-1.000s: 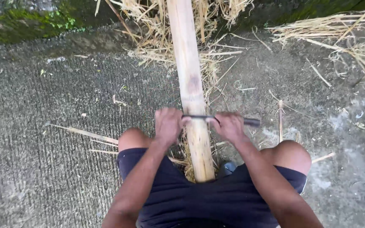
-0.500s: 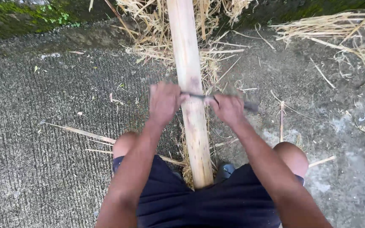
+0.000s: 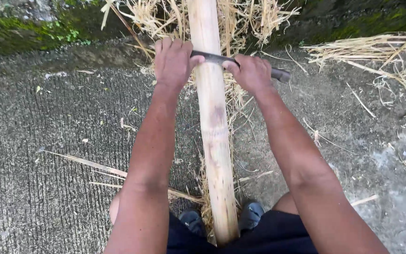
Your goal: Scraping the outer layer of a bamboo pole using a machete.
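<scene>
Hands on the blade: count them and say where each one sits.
2. The left hand grips the blade left of the bamboo pole; the right hand grips it on the pole's right side. No other hands show.

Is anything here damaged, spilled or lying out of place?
Nothing looks damaged. Pale shavings and thin strips lie scattered on the concrete around the bamboo pole. Both hands, left and right, hold the blade straight across it.

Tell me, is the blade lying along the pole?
No, the blade lies across the pole, with the left hand and right hand gripping its ends.
</scene>
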